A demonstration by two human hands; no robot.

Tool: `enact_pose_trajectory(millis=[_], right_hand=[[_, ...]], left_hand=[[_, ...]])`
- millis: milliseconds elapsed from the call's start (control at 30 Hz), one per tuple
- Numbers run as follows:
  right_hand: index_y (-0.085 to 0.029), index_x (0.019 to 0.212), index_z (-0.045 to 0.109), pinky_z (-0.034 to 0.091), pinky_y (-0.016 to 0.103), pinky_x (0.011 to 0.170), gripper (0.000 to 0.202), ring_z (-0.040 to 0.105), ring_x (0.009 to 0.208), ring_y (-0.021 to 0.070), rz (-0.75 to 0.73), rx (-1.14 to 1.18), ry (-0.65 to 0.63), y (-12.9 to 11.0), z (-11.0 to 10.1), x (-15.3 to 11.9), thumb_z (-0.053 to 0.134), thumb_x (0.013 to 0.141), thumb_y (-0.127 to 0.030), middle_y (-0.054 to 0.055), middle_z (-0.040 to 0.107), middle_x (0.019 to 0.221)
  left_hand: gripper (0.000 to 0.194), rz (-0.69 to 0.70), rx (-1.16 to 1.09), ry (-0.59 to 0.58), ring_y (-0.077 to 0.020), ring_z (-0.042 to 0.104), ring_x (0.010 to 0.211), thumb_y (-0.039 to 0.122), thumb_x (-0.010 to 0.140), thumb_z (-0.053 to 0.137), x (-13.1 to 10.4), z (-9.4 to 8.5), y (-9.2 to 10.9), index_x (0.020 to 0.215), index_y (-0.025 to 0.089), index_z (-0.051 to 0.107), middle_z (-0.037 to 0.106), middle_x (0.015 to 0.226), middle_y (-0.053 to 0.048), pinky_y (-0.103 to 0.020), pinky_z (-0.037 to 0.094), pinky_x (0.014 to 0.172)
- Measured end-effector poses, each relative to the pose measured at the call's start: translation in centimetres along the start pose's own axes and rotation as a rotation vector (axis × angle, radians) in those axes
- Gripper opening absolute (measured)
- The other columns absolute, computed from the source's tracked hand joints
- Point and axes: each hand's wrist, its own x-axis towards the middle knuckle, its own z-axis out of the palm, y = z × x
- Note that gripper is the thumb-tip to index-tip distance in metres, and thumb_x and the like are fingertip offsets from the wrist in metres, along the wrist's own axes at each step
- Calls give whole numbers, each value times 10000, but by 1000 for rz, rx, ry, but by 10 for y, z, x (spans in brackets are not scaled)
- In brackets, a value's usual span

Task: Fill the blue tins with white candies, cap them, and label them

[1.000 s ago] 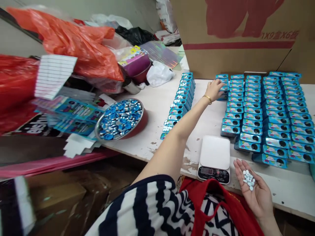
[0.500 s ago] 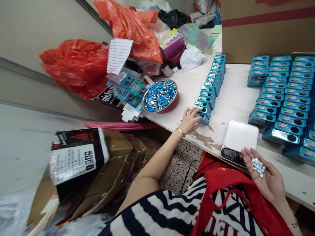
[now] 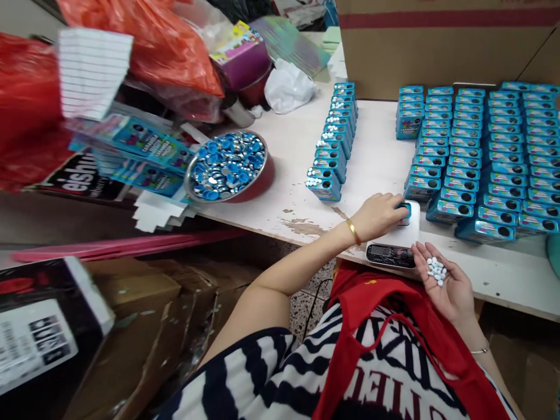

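Flat blue cartons (image 3: 151,146), left of the metal bowl (image 3: 262,175): "CARAMELO"; second line blurred
Standing blue box (image 3: 408,125), well right of the bowl: "CARAMELO", lower line blurred
Black package (image 3: 83,178), left of the bowl: "eishu", start unclear
Striped shirt (image 3: 275,356), below right of the bowl: dark red capitals, word unclear
Scale panel (image 3: 389,255), right of the bowl: marks too small

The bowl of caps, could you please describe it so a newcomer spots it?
On the white table, look left of the blue tins. Near the front edge stands a round bowl; unlike the cards beside it, it is heaped with blue-and-silver caps.
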Motion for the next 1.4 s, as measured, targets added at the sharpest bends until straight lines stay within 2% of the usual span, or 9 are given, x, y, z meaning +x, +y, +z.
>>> enact_pose_trajectory(millis=[100, 200, 300, 400, 600, 933, 1067, 1167, 1400], right_hand=[[-66, 1241, 576, 523, 345, 989, 410, 573, 1229, 257, -8, 9, 15, -2, -3, -1, 376, 888, -126, 190, 625, 1287], [-70, 1247, 570, 526, 342, 985, 408, 578, 1225, 253, -6, 18, 23, -4, -4, 1, 402, 879, -124, 188, 630, 1281], [-75, 1247, 565, 525, 349, 986, 403, 573, 1231, 257, -16, 31, 27, -6, -5, 6, 434, 870, -128, 186, 632, 1278], [-66, 1229, 571, 529, 355, 979, 391, 572, 1232, 264, -28, 44, 43, -7, -5, 12, 452, 861, -127, 199, 636, 1265], [-61, 1210, 579, 533, 364, 973, 385, 582, 1223, 271, -22, 39, 53, -5, -2, 20, 485, 842, -125, 204, 642, 1250], [-90, 1219, 575, 549, 350, 959, 367, 593, 1213, 254, -41, 34, 94, -3, 2, 19, 439, 881, -131, 172, 649, 1248], [-84, 1195, 586, 547, 356, 963, 361, 608, 1195, 253, -57, 46, 77, -1, 4, 22, 478, 854, -135, 183, 651, 1236], [-104, 1134, 610, 561, 353, 944, 315, 645, 1140, 232, -89, 59, 61, 3, 11, 29, 501, 841, -144, 163, 683, 1176], [-179, 817, 612, 606, 210, 647, 84, 692, 660, 107, -198, 144, 80, 9, 27, 54, 538, 854, -166, -3, 722, 758]], left_hand=[[195, 28, -41, -61, -197, 591, 908, 324, 934, 512, 14, 6, 5, 1028, 191, 619, 637, 1083, -85, -316, 417, 724], [330, -19, -171, 12, -210, 598, 981, 416, 906, 561, 9, 3, -2, 1134, 176, 563, 635, 1129, -95, -336, 443, 795], [455, -161, -379, 221, -202, 599, 1022, 508, 890, 561, -9, 1, -15, 1199, 178, 513, 627, 1160, -104, -350, 466, 866], [362, -379, -578, 405, -155, 623, 939, 460, 937, 499, -36, 8, -27, 1165, 180, 526, 645, 1082, -89, -321, 499, 849], [294, -590, -805, 450, -125, 642, 879, 418, 938, 506, -73, 39, -24, 1071, 165, 574, 679, 971, -63, -285, 528, 806], [438, -492, -881, 405, -162, 623, 953, 520, 886, 553, -62, 54, -7, 1147, 168, 560, 655, 1042, -90, -338, 502, 880], [639, -459, -820, 392, -216, 588, 1089, 570, 793, 648, -46, 73, 0, 1279, 189, 484, 602, 1238, -129, -390, 456, 961], [572, -415, -792, 395, -221, 597, 1062, 505, 820, 639, -33, 84, 6, 1273, 186, 496, 633, 1178, -112, -381, 454, 926], [337, -104, -265, 263, -205, 568, 1044, 305, 902, 551, -23, 50, 14, 1224, 393, 594, 657, 1147, -23, -411, 322, 977]])
